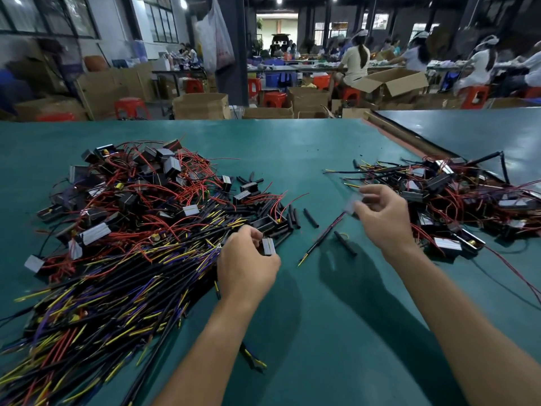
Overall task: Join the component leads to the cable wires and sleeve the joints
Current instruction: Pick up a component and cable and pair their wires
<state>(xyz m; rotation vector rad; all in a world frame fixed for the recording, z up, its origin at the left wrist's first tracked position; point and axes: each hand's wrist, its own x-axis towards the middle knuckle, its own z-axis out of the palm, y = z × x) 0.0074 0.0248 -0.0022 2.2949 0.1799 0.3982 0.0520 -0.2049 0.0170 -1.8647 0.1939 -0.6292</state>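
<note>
Left hand: near the tabletop's front middle, at the rim of the left heap; thumb and fingers pinching one small black component.
Right hand: raised beside the right heap, fingers curled, blurred; black cable running up to the fingertips; whether gripped or only touched, cannot tell.
Handling, component: likely a light, rigid box with thin red leads; best held by the body, since the leads probably bend or snag in the tangle.
Handling, cable: likely limp and light; best pinched just behind the bared wire ends.
Handling, sleeve: short black tube, probably soft and apt to roll; best taken between fingertips.
Counts: two hands; two heaps, one toward the left edge, one toward the right edge; two sleeves lying clear between the hands; components and cables too many to count.
</note>
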